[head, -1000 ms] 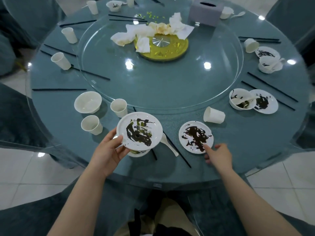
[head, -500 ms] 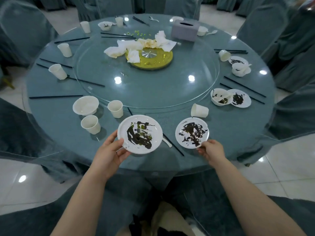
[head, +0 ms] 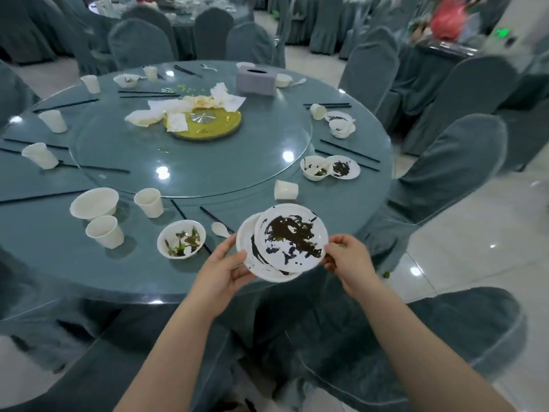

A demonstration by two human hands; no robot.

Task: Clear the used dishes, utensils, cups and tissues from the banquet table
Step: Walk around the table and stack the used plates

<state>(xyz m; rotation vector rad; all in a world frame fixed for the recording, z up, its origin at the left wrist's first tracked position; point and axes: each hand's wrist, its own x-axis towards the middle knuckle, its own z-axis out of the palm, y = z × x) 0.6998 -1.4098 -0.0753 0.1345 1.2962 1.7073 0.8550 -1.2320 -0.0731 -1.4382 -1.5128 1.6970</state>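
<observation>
Stacking step — the right hand (head: 346, 260) pinches the smeared plate (head: 292, 236) by its right rim, laying it on the lower plate (head: 252, 257), which the left hand (head: 221, 270) grips from the left, both held above the table (head: 74, 263) edge. Next move, likely: square the stack, then take the soiled bowl (head: 181, 238) nearby.

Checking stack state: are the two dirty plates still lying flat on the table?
No, the smaller stained plate lies on the larger plate, both held at the table's edge by the left hand and right hand.
</observation>
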